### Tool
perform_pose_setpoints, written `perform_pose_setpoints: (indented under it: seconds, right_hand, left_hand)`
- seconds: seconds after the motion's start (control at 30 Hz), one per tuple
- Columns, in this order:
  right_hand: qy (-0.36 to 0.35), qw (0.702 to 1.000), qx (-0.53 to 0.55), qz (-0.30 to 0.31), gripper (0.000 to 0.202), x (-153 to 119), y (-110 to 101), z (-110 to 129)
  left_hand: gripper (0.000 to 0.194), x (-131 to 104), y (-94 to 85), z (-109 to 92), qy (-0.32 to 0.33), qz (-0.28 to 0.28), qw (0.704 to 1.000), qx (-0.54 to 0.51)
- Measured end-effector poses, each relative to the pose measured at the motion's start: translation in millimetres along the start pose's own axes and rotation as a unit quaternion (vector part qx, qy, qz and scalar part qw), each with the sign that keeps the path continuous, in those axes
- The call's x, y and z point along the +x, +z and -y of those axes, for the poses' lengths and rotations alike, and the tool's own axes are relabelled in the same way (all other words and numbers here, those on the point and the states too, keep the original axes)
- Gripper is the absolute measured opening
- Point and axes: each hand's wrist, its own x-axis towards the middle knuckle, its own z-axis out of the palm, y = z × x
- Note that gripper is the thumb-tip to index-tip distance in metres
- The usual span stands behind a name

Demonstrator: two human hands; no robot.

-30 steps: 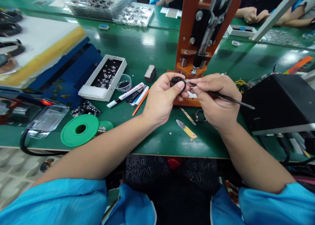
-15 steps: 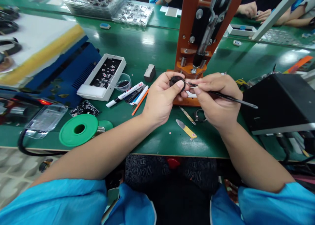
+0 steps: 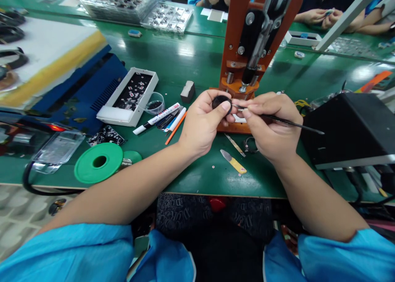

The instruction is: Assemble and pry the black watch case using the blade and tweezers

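My left hand (image 3: 202, 123) pinches a small round black part (image 3: 219, 105) with a shiny rim, resembling a watch case, between thumb and fingers. From the other side my right hand (image 3: 274, 123) grips slim dark tweezers (image 3: 290, 122) like a pen. Their thin tip meets the right edge of the round part; whether anything sits between the prongs is too small to see. Both hands are held above the bench, just before the base of an orange lever press (image 3: 230, 64). Below them lie a yellow-handled knife (image 3: 233, 161) and a narrow blade (image 3: 235, 145).
Left of my hands are pens (image 3: 166, 117), a clear cup (image 3: 154, 103), a white tray (image 3: 151, 78) of small pieces and a green spool (image 3: 86, 166). A black box (image 3: 348, 129) stands at right. Stacked clear trays (image 3: 123, 4) and co-workers' hands (image 3: 321, 17) appear across the bench.
My hands and the round part have barely shifted; the part looks slightly tilted and the right hand has moved a touch. Across the bench, co-workers' hands have moved.
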Motion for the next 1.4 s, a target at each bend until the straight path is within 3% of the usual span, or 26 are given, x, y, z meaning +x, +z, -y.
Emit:
perform_pose_setpoints:
  seconds: [0.43, 0.77, 1.4]
  right_hand:
    - [0.033, 0.999, 0.013, -0.003, 0.018, -2.6, -0.9, 1.1]
    - [0.050, 0.998, 0.000, -0.030, 0.007, -2.5, 3.0, 0.7]
    - [0.082, 0.995, 0.034, -0.051, 0.014, -2.1, 6.0, 2.6]
  left_hand:
    - [0.046, -0.5, 1.5, 0.7, 0.003, 0.000, 1.000, 0.005]
    - [0.045, -1.7, 2.4, 4.0, 0.022, -0.012, 0.999, 0.048]
    - [0.046, -2.2, 3.0, 5.8, 0.030, -0.016, 0.997, 0.062]
